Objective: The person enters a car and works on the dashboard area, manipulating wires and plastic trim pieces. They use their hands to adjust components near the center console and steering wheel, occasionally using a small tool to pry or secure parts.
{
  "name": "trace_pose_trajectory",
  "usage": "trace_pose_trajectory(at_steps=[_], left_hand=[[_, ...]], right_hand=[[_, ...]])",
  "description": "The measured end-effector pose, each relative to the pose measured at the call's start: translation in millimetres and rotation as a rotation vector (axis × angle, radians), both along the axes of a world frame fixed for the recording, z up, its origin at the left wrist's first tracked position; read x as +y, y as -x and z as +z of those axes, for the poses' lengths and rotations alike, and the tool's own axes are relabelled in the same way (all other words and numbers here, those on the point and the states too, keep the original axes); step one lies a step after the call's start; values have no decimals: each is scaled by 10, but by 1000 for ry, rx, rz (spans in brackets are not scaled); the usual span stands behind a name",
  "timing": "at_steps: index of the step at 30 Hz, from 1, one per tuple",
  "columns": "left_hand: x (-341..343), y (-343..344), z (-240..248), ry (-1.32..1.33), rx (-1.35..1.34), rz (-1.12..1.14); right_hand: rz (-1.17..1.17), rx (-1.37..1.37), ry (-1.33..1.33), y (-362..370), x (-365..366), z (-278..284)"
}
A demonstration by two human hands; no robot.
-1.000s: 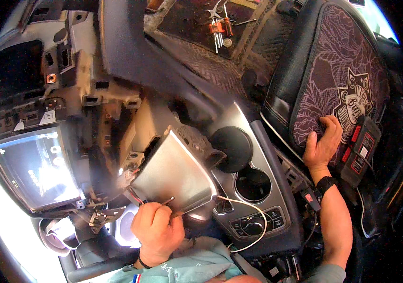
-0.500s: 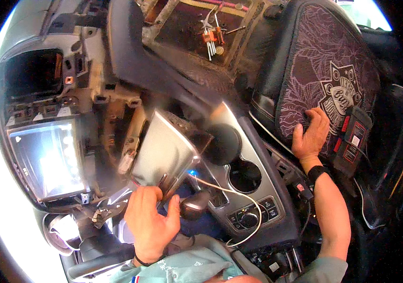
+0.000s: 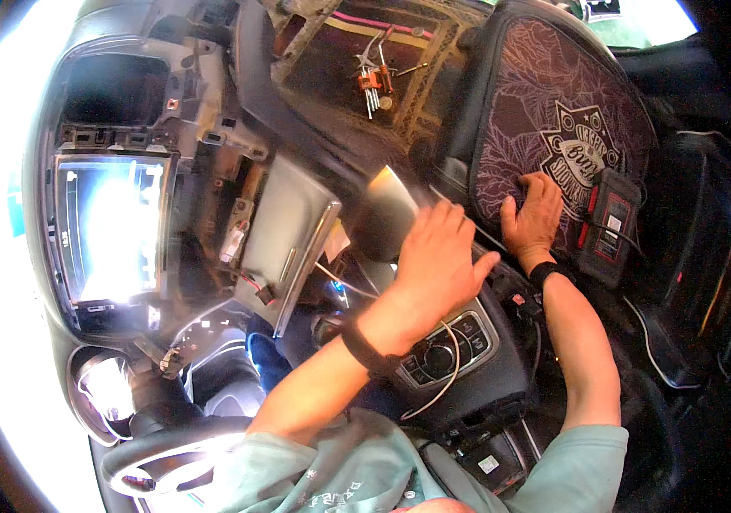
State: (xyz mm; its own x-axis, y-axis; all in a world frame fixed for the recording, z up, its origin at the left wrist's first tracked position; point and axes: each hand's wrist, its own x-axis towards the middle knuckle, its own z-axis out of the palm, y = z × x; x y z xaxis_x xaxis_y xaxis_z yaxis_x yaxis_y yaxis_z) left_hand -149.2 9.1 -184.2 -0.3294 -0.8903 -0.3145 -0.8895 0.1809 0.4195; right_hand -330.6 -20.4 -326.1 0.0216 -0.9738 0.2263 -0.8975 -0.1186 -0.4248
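Satin-smooth and metal-looking on the silver panel [image 3: 284,214] left of centre, shinier along its edge. Glassy and glossy, with white glare, on the screen [image 3: 117,227] at left. Dull, rough-looking plastic in the exposed dashboard frame [image 3: 211,104] at upper left. Printed cloth on the seat cover [image 3: 519,103] at upper right; black and leather-like on the seat's side [image 3: 461,137]. Matt black plastic, by its look, on the device [image 3: 609,227] lying there. Shiny metal in the hex keys [image 3: 371,101] near the top, orange plastic in their holder [image 3: 369,80]. Smooth and plastic-looking on the white cable [image 3: 351,285] near centre. Matt black on the 2 wristbands [image 3: 365,348]; green cloth in the sleeve [image 3: 583,462] at lower right.
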Motion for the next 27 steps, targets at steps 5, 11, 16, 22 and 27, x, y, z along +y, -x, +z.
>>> trace_pose_trajectory(at_steps=[5, 11, 16, 22, 27], left_hand=[[212, -82, -91, -8, 88, -277], [54, -159, -258, 35, 41, -411], [55, -67, -420, 193, -98, -434], [50, -168, -290, 57, 35, -501], [225, -107, -328, 94, 163, -517]], right_hand=[[6, -8, 3, -17, 11, 8], [13, 0, -5, 11, 22, 14], [-1, 13, -6, 10, 17, 23], [-4, -16, 4, 9, -2, -27], [-10, -7, -10, -3, -4, 5]])
